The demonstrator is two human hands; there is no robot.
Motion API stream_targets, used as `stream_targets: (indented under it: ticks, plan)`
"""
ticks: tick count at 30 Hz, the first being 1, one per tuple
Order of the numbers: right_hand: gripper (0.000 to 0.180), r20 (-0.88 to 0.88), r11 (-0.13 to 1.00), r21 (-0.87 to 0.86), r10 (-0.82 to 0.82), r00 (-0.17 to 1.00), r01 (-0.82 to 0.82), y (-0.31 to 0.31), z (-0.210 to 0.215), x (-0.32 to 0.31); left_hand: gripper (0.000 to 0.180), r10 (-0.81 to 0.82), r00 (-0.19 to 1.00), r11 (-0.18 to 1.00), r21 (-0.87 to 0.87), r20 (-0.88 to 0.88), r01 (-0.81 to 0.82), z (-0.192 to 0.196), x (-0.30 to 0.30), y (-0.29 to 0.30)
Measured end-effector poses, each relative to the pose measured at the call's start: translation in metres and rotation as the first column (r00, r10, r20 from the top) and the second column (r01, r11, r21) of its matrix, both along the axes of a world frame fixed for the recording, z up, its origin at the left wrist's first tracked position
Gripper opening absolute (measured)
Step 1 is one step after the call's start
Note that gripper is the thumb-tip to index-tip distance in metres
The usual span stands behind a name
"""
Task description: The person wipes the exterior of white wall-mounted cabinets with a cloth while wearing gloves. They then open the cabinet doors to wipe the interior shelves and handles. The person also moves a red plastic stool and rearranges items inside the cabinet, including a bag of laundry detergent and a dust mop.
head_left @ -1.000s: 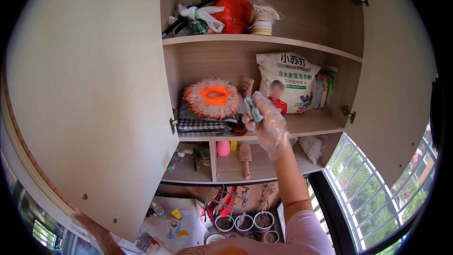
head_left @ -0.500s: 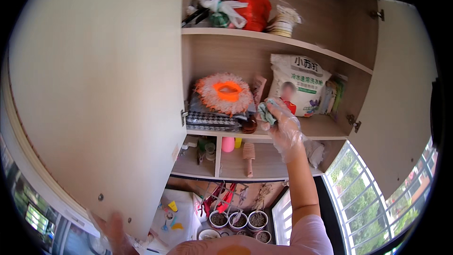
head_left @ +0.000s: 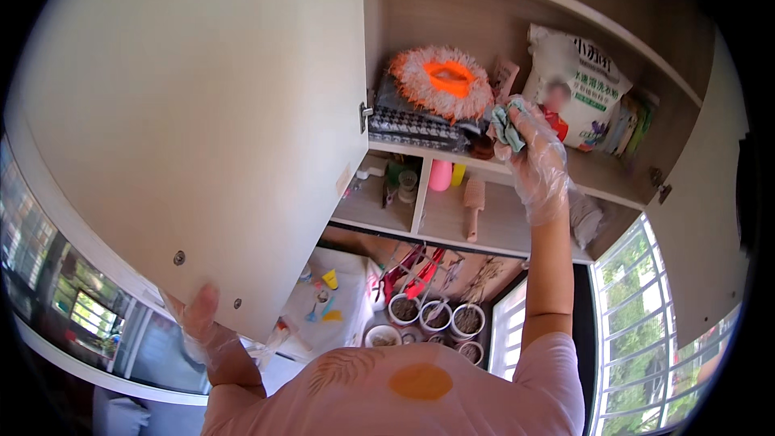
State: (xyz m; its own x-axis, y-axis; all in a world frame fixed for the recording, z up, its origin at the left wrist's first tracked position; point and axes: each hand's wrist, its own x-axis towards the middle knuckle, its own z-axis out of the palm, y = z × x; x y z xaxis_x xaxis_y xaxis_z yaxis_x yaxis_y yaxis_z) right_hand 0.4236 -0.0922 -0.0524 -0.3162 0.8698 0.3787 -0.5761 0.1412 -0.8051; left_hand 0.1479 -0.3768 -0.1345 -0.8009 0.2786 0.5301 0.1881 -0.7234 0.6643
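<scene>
Compared with half a second ago, the right hand [head_left: 533, 157] sits a little further right and higher in the frame, and the cupboard has shifted upward — the top shelf is now almost out of view. This hand, in a thin clear glove, is closed around a crumpled pale green cloth [head_left: 507, 126], at the front edge of the middle shelf [head_left: 613, 186], right of centre. Just left of the cloth lies an orange and white fringed duster [head_left: 442, 81] on a checked box [head_left: 416, 119]. Behind the hand stands a white bag [head_left: 585, 81]. At lower left the left hand [head_left: 206, 331], also gloved, grips the bottom edge of the open cupboard door [head_left: 194, 105].
</scene>
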Motion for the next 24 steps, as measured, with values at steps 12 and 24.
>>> stream_targets:
  ticks: [12,24]
  plan:
    - [0.025,-0.067,0.970,-0.240,-0.051,0.996,0.034,0.024,-0.078,0.019,0.038,0.120,0.982,0.988,-0.077,-0.143,-0.132,-0.031,-0.024,-0.016]
    - [0.031,0.065,0.981,0.070,-0.185,0.981,0.181,0.054,-0.022,0.039,0.055,0.583,0.756,0.750,-0.160,-0.298,-0.642,-0.010,0.001,-0.002]
